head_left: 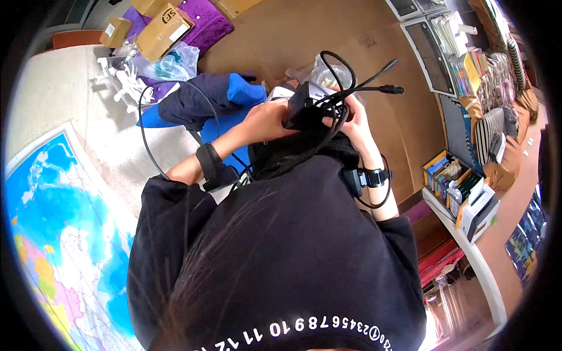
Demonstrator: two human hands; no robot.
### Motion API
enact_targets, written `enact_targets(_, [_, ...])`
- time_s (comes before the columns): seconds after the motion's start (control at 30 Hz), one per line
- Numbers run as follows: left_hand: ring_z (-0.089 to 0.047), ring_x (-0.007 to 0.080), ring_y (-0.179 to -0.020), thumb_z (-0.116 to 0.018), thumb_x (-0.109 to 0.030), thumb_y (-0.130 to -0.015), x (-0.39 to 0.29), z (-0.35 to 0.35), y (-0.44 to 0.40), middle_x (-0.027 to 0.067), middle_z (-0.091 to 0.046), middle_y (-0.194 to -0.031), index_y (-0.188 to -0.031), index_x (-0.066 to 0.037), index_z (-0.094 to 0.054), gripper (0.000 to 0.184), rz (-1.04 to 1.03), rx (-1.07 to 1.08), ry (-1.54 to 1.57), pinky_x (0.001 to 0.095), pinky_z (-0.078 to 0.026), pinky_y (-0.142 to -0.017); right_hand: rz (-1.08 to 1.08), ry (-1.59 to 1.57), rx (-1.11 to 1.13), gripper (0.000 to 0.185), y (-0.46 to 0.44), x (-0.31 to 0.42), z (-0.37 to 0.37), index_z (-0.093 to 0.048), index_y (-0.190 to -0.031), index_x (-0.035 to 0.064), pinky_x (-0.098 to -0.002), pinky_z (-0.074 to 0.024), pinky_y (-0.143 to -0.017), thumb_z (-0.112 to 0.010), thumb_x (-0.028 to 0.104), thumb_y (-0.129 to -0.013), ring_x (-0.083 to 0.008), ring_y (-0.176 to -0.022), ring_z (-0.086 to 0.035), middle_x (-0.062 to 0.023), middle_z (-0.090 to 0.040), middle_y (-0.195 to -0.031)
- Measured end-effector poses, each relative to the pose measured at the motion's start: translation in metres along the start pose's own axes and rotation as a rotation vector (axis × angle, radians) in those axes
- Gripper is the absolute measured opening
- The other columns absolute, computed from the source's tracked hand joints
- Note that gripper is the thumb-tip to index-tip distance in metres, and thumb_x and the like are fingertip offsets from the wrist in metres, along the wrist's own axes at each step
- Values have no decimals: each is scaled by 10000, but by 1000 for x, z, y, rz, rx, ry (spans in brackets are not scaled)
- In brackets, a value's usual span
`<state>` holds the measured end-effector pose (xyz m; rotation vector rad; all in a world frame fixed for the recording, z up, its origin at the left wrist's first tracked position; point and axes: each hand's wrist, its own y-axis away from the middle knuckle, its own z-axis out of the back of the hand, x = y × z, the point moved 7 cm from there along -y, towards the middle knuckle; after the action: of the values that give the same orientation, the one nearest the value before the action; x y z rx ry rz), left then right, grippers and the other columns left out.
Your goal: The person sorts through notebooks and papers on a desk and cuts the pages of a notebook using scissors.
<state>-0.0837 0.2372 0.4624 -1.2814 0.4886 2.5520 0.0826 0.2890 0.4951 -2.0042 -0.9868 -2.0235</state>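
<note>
A black box-shaped device [300, 108] with black cables is held in front of my body, near the top centre. My left hand [266, 121] is closed round its left side. On the other side, my right hand [353, 120] pinches the bundle of black cables [336, 108] against the device. Two cable ends with connectors [391, 89] stick out to the right. Black straps with small units sit on both wrists, and a cable loops from the left wrist.
Blue and dark cloth [199, 102] lies to the left, beside white plastic pieces [129, 85]. Cardboard boxes [161, 32] and a purple cushion [205, 26] are behind. A map [70, 234] covers the lower left. Shelves and a box of books [453, 181] stand right.
</note>
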Motion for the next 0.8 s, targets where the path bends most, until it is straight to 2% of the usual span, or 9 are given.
enact_targets(0.07, [-615, 322, -833, -743, -213, -706, -6, 5, 2, 118, -601, -872, -900, -70, -586, 288, 83, 70, -5, 400, -495, -716, -34, 23, 42, 566, 2, 0, -1, -487, -1257, 3, -226, -478, -807, -703, -57, -737, -62, -875, -598, -17, -646, -980])
enact_targets(0.27, [-629, 302, -722, -712, -184, -731, -2, 2, -5, 105, -610, -747, -840, -57, -595, 205, -114, -40, -295, 385, -476, -587, -60, 107, 14, 577, 19, -3, 2, -488, -1259, -7, -224, -483, -784, -720, -37, -732, -60, -878, -591, -23, -643, -966])
enact_targets(0.4, [-575, 209, -541, -695, -189, -786, 20, 19, -3, 89, -583, -616, -742, -24, -588, 202, 164, -82, -2, 328, -419, -500, -100, 361, 159, 557, 21, -6, 2, -521, -1225, -20, -237, -495, -798, -730, -62, -711, -70, -892, -593, -33, -644, -1011])
enact_targets(0.43, [-550, 174, -515, -695, -194, -797, 18, 23, -4, 83, -566, -587, -724, -16, -585, 221, 155, -129, 70, 309, -405, -492, -8, 167, 116, 504, 23, 20, -12, -543, -1171, -42, -261, -504, -801, -749, -21, -712, -72, -931, -588, -50, -652, -1004])
enact_targets(0.53, [-462, 68, -505, -704, -209, -815, 11, 36, -7, 46, -490, -539, -724, 8, -583, 264, 176, -174, 287, 265, -354, -476, 135, 448, 118, 514, 21, 34, -28, -556, -1135, -14, -347, -505, -836, -757, 2, -662, -263, -994, -646, -179, -634, -1049])
enact_targets(0.57, [-495, 104, -489, -699, -204, -809, 7, 41, -8, 59, -516, -536, -733, -6, -601, 234, 164, -156, 264, 277, -367, -474, 225, 483, 116, 517, 22, 43, -32, -560, -1145, 9, -381, -504, -851, -731, -2, -658, -359, -1007, -621, -205, -601, -1107])
enact_targets(0.6, [-528, 140, -474, -694, -200, -803, 4, 44, -9, 72, -542, -534, -741, -19, -618, 205, 152, -135, 241, 289, -379, -472, 147, 535, 80, 522, 22, 35, -34, -568, -1143, 16, -400, -471, -921, -707, 10, -639, -344, -1077, -590, -181, -592, -1149])
enact_targets(0.67, [-524, 156, -466, -696, -193, -801, -8, 52, -10, 83, -539, -531, -736, -18, -610, 206, 92, -138, 223, 298, -375, -467, 470, 914, 37, 588, 25, 49, -40, -577, -1151, 41, -432, -408, -1008, -715, 42, -580, -322, -1173, -526, -148, -584, -1171])
enact_targets(0.8, [-506, 189, -451, -699, -184, -798, -13, 53, -6, 105, -523, -526, -712, -19, -590, 216, 10, -88, 170, 317, -358, -453, 578, 1067, 138, 657, 31, 56, -48, -580, -1168, 63, -456, -344, -1079, -721, 60, -527, -287, -1238, -468, -110, -555, -1222])
